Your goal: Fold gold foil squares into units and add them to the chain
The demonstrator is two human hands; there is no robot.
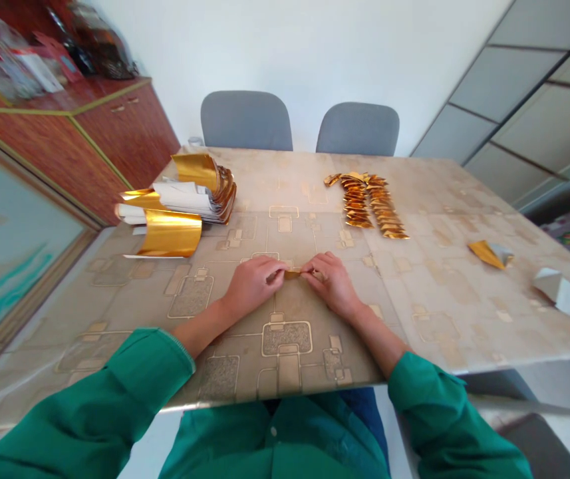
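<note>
Between my two hands, just above the patterned tablecloth, is a small folded piece of gold foil paper (pixel 292 274). My left hand (pixel 257 278) pinches its left end between thumb and fingers. At the other end, my right hand (pixel 332 283) holds it in a similar pinch. Most of the piece shows only as a narrow gold strip, with its ends hidden by fingertips. To the left lies a curled gold foil sheet (pixel 172 233) beside a stack of gold and white sheets (pixel 189 196). Rows of folded gold pieces (pixel 358 201) sit beyond my right hand.
The table (pixel 429 279) has a patterned cover. On its right side lie a creased gold piece (pixel 489 254) and a white and gold paper scrap (pixel 561 293). Two grey chairs (pixel 245 120) stand behind the far edge. A reddish wooden cabinet (pixel 125 133) is at left.
</note>
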